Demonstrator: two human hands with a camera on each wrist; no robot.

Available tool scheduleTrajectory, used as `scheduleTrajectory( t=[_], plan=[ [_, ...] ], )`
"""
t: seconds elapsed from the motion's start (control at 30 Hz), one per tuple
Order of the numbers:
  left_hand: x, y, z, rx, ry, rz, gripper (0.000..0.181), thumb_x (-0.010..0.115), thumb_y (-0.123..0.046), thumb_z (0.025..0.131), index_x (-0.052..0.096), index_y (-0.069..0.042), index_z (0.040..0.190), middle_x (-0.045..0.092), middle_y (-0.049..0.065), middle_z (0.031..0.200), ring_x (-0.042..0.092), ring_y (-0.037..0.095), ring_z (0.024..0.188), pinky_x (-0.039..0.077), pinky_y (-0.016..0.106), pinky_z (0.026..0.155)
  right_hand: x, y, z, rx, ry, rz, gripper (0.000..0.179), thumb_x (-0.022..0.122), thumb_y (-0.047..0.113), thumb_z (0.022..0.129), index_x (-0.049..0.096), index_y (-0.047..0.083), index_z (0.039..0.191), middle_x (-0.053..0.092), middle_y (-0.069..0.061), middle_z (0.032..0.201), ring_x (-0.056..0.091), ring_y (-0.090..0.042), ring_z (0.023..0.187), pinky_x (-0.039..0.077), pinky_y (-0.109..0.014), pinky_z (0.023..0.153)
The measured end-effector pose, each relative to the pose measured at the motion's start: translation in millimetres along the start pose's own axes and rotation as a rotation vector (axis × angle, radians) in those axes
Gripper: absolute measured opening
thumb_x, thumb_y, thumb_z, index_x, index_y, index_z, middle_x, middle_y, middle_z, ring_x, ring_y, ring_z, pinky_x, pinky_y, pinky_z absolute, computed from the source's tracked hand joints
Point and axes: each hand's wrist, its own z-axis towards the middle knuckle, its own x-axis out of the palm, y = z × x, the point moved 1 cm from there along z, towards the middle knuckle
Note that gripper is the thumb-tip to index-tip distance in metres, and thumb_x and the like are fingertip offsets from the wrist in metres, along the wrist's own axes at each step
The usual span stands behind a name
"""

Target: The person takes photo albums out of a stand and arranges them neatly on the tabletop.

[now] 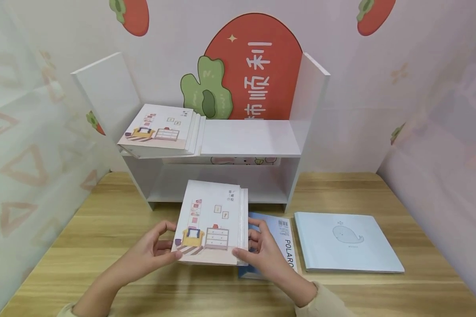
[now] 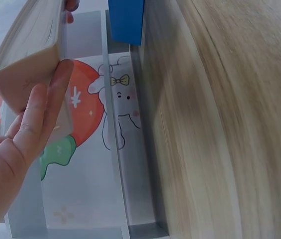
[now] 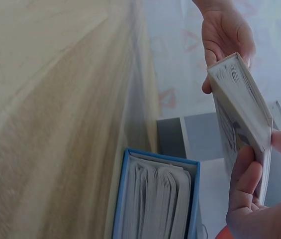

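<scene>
A thick white photo album (image 1: 208,220), its cover drawn with a yellow armchair and a dresser, is held up over the table in front of the shelf. My left hand (image 1: 152,248) grips its left edge, thumb on the near corner. At the opposite edge my right hand (image 1: 267,251) pinches the album between thumb and fingers. Page edges of the album (image 3: 234,82) show in the right wrist view. Partly hidden behind the right hand lies a blue box (image 1: 269,222) marked "POLARO"; its end (image 3: 195,199) faces the right wrist camera, with white pages inside.
A white two-tier shelf (image 1: 254,136) stands at the back of the wooden table (image 1: 115,207). Similar album-like books (image 1: 158,125) lie stacked on its upper board at the left. A pale blue album (image 1: 357,251) with a whale drawing lies flat on the right.
</scene>
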Motion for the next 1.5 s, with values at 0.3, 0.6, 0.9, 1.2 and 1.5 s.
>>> scheduleTrajectory(
  t=[0.3, 0.6, 0.9, 1.2, 1.5],
  plan=[
    [-7.3, 4.4, -7.7, -0.066, 0.045, 0.018, 0.042, 0.064, -0.007, 0.095, 0.036, 0.006, 0.123, 0.056, 0.027, 0.118, 0.069, 0.014, 0.098, 0.06, 0.033, 0.078, 8, 0, -0.6, 0.019, 0.015, 0.058, 0.081, 0.073, 0.002, 0.087, 0.021, -0.006, 0.148, 0.062, -0.028, 0.122, 0.07, -0.011, 0.095, 0.057, -0.02, 0.077],
    [-13.4, 9.6, -18.1, -0.121, 0.05, 0.004, 0.043, 0.064, -0.008, 0.095, 0.037, 0.005, 0.126, 0.051, 0.026, 0.124, 0.069, 0.014, 0.102, 0.059, 0.032, 0.08, 18, -1, -4.0, 0.057, 0.033, 0.133, 0.084, 0.074, 0.004, 0.087, 0.018, -0.006, 0.15, 0.065, -0.028, 0.12, 0.072, -0.024, 0.101, 0.059, -0.023, 0.08],
    [-17.3, 13.7, -24.0, -0.125, 0.092, -0.048, 0.04, 0.061, -0.006, 0.096, 0.036, 0.006, 0.126, 0.05, 0.024, 0.126, 0.068, 0.015, 0.106, 0.059, 0.032, 0.082, 27, -5, -8.9, 0.083, 0.046, 0.171, 0.085, 0.071, 0.004, 0.089, 0.012, -0.004, 0.151, 0.068, -0.031, 0.111, 0.075, -0.024, 0.088, 0.06, -0.026, 0.069],
    [-19.4, 14.7, -29.3, -0.17, 0.113, -0.026, 0.039, 0.061, -0.008, 0.097, 0.037, 0.004, 0.126, 0.051, 0.024, 0.127, 0.068, 0.017, 0.107, 0.058, 0.033, 0.082, 39, -9, -15.1, 0.161, 0.01, 0.211, 0.085, 0.072, 0.003, 0.089, 0.016, 0.004, 0.152, 0.073, -0.023, 0.096, 0.069, -0.017, 0.063, 0.059, -0.029, 0.06],
    [-22.4, 17.9, -35.5, -0.199, 0.129, -0.02, 0.04, 0.062, -0.01, 0.097, 0.037, 0.003, 0.126, 0.052, 0.024, 0.127, 0.068, 0.016, 0.108, 0.057, 0.03, 0.082, 46, -16, -18.8, 0.165, 0.018, 0.198, 0.085, 0.07, 0.005, 0.09, 0.014, 0.002, 0.154, 0.073, -0.025, 0.091, 0.065, -0.013, 0.053, 0.058, -0.025, 0.06]
  ],
)
